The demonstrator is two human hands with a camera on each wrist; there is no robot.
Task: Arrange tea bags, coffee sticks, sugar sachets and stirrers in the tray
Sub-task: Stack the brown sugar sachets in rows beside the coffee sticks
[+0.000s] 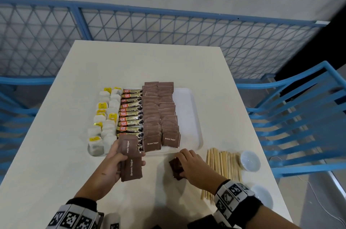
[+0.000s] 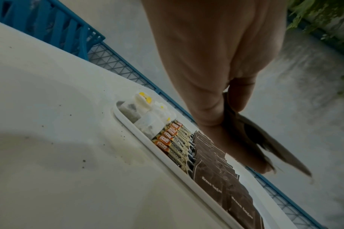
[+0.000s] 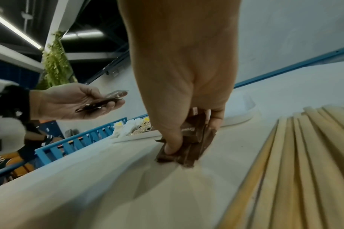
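brown sugar sachets [image 1: 131, 161] fan loosely in the left hand [image 1: 110, 163] at the tray [image 1: 189, 116]'s near edge; right hand [image 1: 194, 167] fingers pinch a stack [image 1: 176, 169] on the table [image 1: 56, 135]. either bundle could slip and scatter.

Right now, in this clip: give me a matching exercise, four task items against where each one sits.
Items:
1. tea bags
2. coffee sticks
3. stirrers
4. loose sugar sachets

Places:
A. on the table, right of the right hand
B. tray, leftmost rows
C. under the right hand's fingers
D. tray, between tea and sugar

Pairs: 1-B, 2-D, 3-A, 4-C
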